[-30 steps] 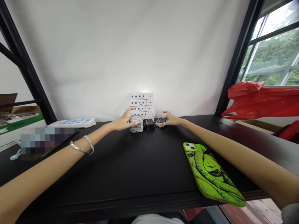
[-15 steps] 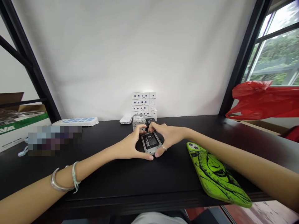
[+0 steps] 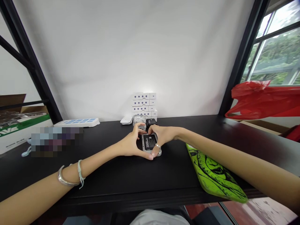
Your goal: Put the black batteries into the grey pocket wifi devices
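My left hand [image 3: 131, 143] and my right hand [image 3: 163, 135] meet on the black tabletop, both gripping a grey handset [image 3: 149, 142] from its sides. A black battery marked 3000 mAh [image 3: 149, 141] lies in its back, and my right fingers cover its lower right corner. Just behind my hands sit a stack of grey metal-cased devices [image 3: 139, 120] and a small black device [image 3: 151, 122]. My left fingertips are close to the grey stack.
Several white boxes [image 3: 143, 105] stand stacked against the white wall, with a small white item [image 3: 127, 120] beside them. A green patterned phone [image 3: 215, 176] overhangs the front edge. A white power strip [image 3: 77, 122], a blurred patch [image 3: 56, 140] and a red plastic bag [image 3: 260, 101] surround the black table [image 3: 112, 182].
Since the earliest frame, both hands have come together around the handset, which has moved from beside the stack to in front of it. Over the last half second, my hands have closed further around it.
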`<state>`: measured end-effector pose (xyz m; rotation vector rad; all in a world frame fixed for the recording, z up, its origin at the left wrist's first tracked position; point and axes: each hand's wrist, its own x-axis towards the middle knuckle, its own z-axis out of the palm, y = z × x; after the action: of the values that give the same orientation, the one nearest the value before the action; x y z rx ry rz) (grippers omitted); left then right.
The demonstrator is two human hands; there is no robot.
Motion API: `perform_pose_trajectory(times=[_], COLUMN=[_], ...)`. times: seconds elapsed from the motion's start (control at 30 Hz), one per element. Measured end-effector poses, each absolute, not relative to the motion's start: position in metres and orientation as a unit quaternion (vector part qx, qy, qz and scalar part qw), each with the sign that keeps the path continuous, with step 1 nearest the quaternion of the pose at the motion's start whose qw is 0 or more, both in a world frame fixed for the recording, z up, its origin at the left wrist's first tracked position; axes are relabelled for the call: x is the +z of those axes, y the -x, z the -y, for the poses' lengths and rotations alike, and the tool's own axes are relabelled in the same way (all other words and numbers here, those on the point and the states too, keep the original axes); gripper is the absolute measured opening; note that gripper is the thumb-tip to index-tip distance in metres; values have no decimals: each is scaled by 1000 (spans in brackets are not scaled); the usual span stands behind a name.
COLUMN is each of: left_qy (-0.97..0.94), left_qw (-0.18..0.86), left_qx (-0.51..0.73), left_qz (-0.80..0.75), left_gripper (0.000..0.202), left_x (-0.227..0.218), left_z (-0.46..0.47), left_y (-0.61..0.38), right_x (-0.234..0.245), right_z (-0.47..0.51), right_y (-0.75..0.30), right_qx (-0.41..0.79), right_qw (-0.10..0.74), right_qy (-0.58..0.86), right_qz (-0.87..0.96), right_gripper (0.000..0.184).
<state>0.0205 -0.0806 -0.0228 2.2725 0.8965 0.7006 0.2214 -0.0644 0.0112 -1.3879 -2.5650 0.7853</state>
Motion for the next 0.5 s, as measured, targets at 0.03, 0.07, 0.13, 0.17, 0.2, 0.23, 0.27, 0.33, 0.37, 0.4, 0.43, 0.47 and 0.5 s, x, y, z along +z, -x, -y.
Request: perform_pose_trajectory(times=[0.03, 0.07, 0.13, 0.17, 0.2, 0.23, 0.27, 0.33, 0.37, 0.4, 0.43, 0.47, 0.5], left_qy=[-853, -851, -847, -847, -847, -847, -847, -844, -841, -838, -836, -834, -833], left_qw=[297, 301, 310, 314, 317, 319, 321, 324, 324, 324, 324, 323, 322], left_qx=[265, 266, 269, 269, 269, 268, 268, 265, 266, 266, 265, 265, 265], left_qz=[-338, -339, -338, -335, -332, -329, -328, -335, -342, -349, -356, -361, -363], left_gripper=[108, 108, 105, 104, 103, 102, 101, 103, 105, 106, 107, 107, 107], left_x=[-23, -23, -22, -22, -22, -22, -22, -23, -23, -24, -25, -25, -26], left_z=[81, 81, 81, 82, 82, 83, 83, 83, 83, 83, 83, 82, 82], left_y=[-20, -20, -20, -21, -21, -21, -21, -22, -22, -21, -21, -20, -20], right_x=[11, 10, 10, 11, 12, 13, 15, 18, 19, 21, 21, 21, 20], right_z=[64, 65, 68, 69, 71, 73, 74, 72, 69, 65, 59, 52, 45], right_y=[-222, -222, -224, -226, -227, -229, -230, -234, -236, -240, -243, -248, -252], right_qx=[264, 262, 249, 250, 264, 293, 334, 420, 456, 483, 501, 508, 506], right_qw=[72, 90, 137, 157, 169, 175, 179, 192, 208, 232, 263, 296, 331], right_qy=[455, 448, 420, 402, 385, 368, 351, 332, 330, 334, 345, 362, 384], right_qz=[847, 850, 862, 867, 868, 865, 856, 822, 800, 775, 749, 723, 698], right_gripper=[88, 87, 82, 78, 73, 68, 63, 58, 58, 57, 55, 51, 47])
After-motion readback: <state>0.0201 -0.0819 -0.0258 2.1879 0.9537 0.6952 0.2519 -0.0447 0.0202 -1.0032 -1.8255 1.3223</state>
